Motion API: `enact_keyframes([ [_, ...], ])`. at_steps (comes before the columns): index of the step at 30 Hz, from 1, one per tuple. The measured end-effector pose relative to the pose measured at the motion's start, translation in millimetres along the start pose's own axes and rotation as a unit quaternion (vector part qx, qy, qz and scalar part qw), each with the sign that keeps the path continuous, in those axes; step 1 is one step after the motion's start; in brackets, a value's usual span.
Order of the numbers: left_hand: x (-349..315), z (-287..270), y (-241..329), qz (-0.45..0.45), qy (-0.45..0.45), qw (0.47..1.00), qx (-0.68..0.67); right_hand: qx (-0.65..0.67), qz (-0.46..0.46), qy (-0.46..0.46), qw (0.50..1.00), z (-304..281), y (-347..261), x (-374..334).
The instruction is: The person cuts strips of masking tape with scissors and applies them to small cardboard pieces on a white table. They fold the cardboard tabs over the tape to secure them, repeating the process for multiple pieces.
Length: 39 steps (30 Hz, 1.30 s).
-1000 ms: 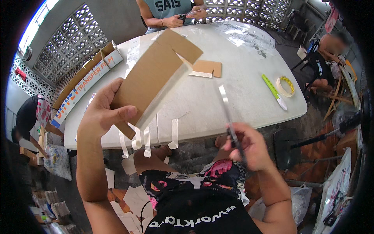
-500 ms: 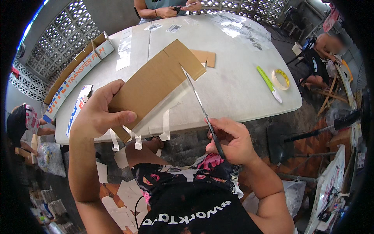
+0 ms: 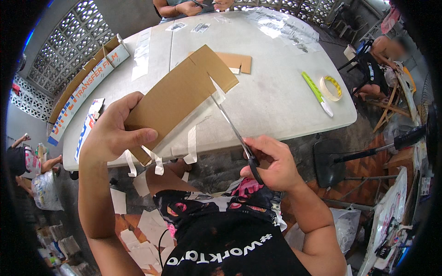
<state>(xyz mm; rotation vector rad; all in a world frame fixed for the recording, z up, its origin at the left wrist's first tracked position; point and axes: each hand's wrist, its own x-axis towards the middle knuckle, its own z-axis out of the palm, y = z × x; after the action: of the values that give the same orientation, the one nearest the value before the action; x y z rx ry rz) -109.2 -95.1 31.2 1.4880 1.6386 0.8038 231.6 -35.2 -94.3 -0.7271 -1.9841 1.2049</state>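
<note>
Two bare hands work at the near edge of a white, round-cornered table (image 3: 281, 106): our left hand (image 3: 110, 129) grips a flat brown cardboard panel (image 3: 177, 94), thumb on top, while our right hand (image 3: 274, 163) is curled around the black handles of long silver-bladed scissors (image 3: 237, 131). We hold the panel above the table's left half, the blades at its near edge by a narrow notch toward the right end; whether they bite, we cannot tell. Beyond lies a smaller brown cardboard piece (image 3: 243, 60); to the right, a pale roll of tape (image 3: 325, 92). We judge notch-cutting the step in hand; the next move calls for a steady panel and blades aligned with the notch.
</note>
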Motion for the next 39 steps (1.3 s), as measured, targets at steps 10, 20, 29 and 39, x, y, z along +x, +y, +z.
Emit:
enact_keyframes([
  [10, 2, 2, -3, 0.0, -0.001, 1.0, -0.014, -0.013, 0.025, 0.013, 1.0, 2, 6, -4],
  [20, 5, 7, -8, -0.005, 0.013, 1.0, -0.003, -0.113, -0.026, 0.088, 0.989, 7, 8, 0],
  [29, 17, 1, -22, -0.025, 0.019, 0.994, 0.105, -0.138, 0.117, 0.235, 0.955, -16, 2, 10],
  [39, 91, 14, -44, -0.029, -0.053, 0.997, -0.038, -0.708, 0.116, -0.075, 0.693, -110, -7, 69],
])
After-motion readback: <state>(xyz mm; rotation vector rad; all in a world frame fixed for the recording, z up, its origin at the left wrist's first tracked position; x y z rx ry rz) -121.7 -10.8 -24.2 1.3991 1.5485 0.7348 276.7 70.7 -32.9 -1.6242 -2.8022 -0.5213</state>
